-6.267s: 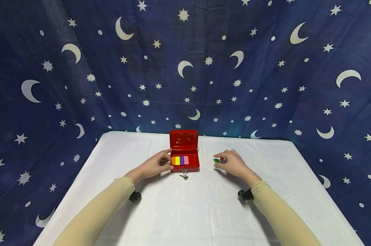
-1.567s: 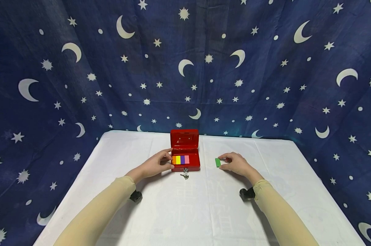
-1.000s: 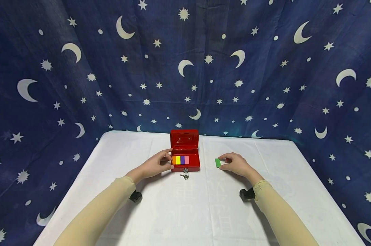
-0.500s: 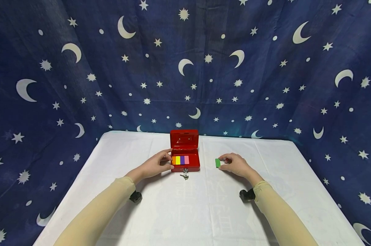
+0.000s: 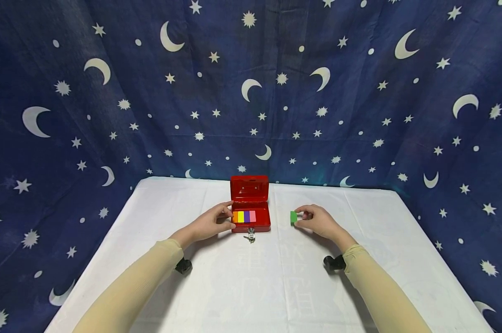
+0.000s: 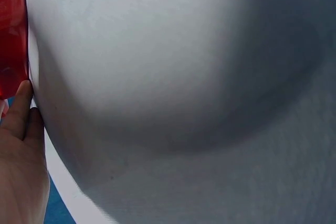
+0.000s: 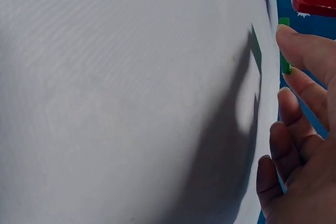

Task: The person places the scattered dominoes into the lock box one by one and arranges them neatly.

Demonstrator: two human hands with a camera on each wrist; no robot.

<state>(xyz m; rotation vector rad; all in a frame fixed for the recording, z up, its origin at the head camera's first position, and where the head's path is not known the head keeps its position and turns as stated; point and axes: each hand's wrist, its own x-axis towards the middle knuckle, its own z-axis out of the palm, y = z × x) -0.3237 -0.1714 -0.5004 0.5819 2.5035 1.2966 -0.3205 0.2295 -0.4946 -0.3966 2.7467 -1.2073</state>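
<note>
A small red metal cash box (image 5: 263, 214) stands on the table with its lid (image 5: 249, 188) raised. Inside, an orange block (image 5: 235, 217), a yellow block (image 5: 241, 217), a purple block (image 5: 247, 216) and a pink block (image 5: 253, 216) lie side by side toward the left. My left hand (image 5: 205, 225) touches the box's left side, thumb near the front corner and index finger near the back. To the right of the box, my right hand (image 5: 321, 223) pinches a green domino-shaped block (image 5: 293, 218) between thumb and index finger. In the right wrist view this green block (image 7: 285, 61) appears edge-on, above its shadow.
Keys (image 5: 249, 238) hang from the lock at the box's front. A white cloth (image 5: 251, 286) covers the table. Behind it rises a dark blue curtain (image 5: 217, 92) with moons and stars. A black wrist camera (image 5: 184, 266) sits under the left forearm, another (image 5: 333, 262) under the right.
Six seconds ago a bit of red showed beside the green in the right hand; later only green shows. In the last half second the right hand lifted and tilted the green block slightly. The left hand stayed.
</note>
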